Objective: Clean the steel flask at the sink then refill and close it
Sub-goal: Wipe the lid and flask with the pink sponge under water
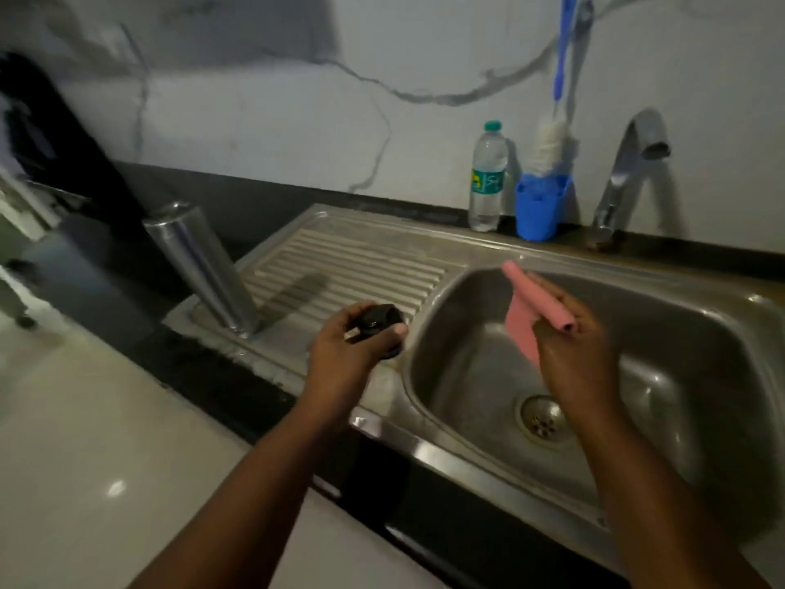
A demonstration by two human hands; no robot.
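Left hand (348,346) curled round the black cap (376,323), held over the drainboard edge; right hand (573,346) grips a pink cloth (531,312) over the sink (662,482) basin. Steel flask (201,267) stands uncapped on the drainboard (340,257) — well left of the tap (628,167). Brush (552,138) in blue holder (537,206), water bottle (488,180) beside it. Risks — wet cap slipping into the basin; a forearm knocking over the tall flask

The plastic water bottle (488,176) by the wall carries a green label. Its printing is too blurred to read. No other text shows anywhere.
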